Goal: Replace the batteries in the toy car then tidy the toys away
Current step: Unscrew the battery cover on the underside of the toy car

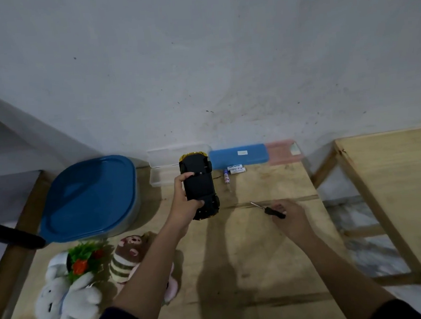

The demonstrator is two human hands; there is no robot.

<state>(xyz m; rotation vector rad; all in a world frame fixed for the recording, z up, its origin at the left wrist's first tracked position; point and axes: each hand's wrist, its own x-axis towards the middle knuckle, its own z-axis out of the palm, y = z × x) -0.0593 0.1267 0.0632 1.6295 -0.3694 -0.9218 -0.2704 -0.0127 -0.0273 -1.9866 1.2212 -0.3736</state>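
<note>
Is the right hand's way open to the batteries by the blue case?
Probably yes: only bare table lies between the right hand and the batteries, though it grips the screwdriver.

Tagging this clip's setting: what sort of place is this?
Probably a room in a home: a wooden table against a scuffed white wall, with plush toys and a blue-lidded tub on it.

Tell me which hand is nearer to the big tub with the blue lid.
Left. The left hand, holding the toy car, is just right of the tub. The right hand, gripping the screwdriver, is farther right, beyond the car.
</note>
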